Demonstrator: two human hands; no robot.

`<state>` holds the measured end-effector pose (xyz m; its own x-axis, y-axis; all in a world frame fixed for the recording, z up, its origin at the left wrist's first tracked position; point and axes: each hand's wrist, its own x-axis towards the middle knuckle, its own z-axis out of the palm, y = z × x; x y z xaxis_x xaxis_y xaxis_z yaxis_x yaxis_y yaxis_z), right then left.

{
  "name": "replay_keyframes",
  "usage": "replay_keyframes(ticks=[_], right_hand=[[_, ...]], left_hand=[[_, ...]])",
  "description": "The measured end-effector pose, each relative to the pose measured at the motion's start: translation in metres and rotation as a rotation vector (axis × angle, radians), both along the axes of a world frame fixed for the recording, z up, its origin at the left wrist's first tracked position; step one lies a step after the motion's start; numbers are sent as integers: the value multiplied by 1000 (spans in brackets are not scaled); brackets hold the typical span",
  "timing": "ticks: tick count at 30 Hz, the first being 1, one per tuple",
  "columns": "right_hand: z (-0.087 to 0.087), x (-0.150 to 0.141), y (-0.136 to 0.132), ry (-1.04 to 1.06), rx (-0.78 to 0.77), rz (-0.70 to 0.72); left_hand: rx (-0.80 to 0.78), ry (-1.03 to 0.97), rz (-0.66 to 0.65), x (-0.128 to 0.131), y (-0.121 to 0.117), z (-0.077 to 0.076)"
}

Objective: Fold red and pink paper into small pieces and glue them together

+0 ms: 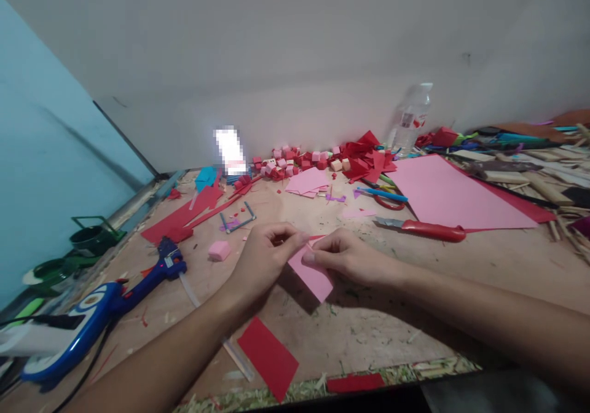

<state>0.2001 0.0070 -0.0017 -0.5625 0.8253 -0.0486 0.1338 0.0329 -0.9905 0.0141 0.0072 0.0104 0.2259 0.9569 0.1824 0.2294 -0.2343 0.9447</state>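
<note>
Between my two hands, above the middle of the wooden tabletop [369, 333], is a small piece of pink paper [316, 278]. My left hand [271, 247] pinches its upper left edge. Thumb and fingers of my right hand [343, 253] are closed on its upper right side, close to the left fingertips. A strip of red shows behind the top of the paper. Left of my left hand sits a small pink paper cube [219, 251]. A red paper rectangle [270, 357] lies nearer to me, below the hands.
A blue glue gun [152, 278] lies at the left. A red-handled knife [433, 230] and large pink sheets [456, 195] are at the right. Small paper cubes [290, 162], a glowing phone [231, 150] and a plastic bottle [410, 121] stand along the wall. Wood sticks [544, 185] clutter the far right.
</note>
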Motion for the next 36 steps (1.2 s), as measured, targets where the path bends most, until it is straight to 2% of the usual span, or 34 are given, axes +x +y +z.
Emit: replay_keyframes(ticks=[3, 6, 9, 12, 15, 20, 21, 23, 25, 27, 32, 36], right_hand=[[1, 3, 5, 4, -17, -10], [1, 9, 12, 8, -62, -16], [-3, 14, 19, 87, -43, -69], [-7, 14, 22, 216, -82, -166], [-6, 10, 21, 305, -149, -191], [-3, 8, 21, 371, -161, -245], [-4, 9, 22, 382, -169, -270], [-5, 11, 25, 387, -184, -303], [-8, 13, 28, 372, -197, -303], [-9, 15, 30, 350, -198, -291], [-5, 15, 27, 327, -154, -264], [-2, 13, 24, 336, -118, -242]], left_hand=[[15, -123, 155, -6, 10, 0], [40, -280, 307, -18, 19, 8], [40, -407, 358, -28, 25, 17], [48, -396, 338, -26, 24, 17], [39, -334, 289, -15, 16, 10], [-106, -177, 170, -5, 7, 7], [-63, -110, 171, -6, 8, 9], [118, 56, 155, -10, 10, 13], [280, 205, 66, -14, 11, 15], [324, 275, -14, -16, 10, 15], [194, 278, 46, -12, 3, 12], [223, 281, 95, -11, 2, 15]])
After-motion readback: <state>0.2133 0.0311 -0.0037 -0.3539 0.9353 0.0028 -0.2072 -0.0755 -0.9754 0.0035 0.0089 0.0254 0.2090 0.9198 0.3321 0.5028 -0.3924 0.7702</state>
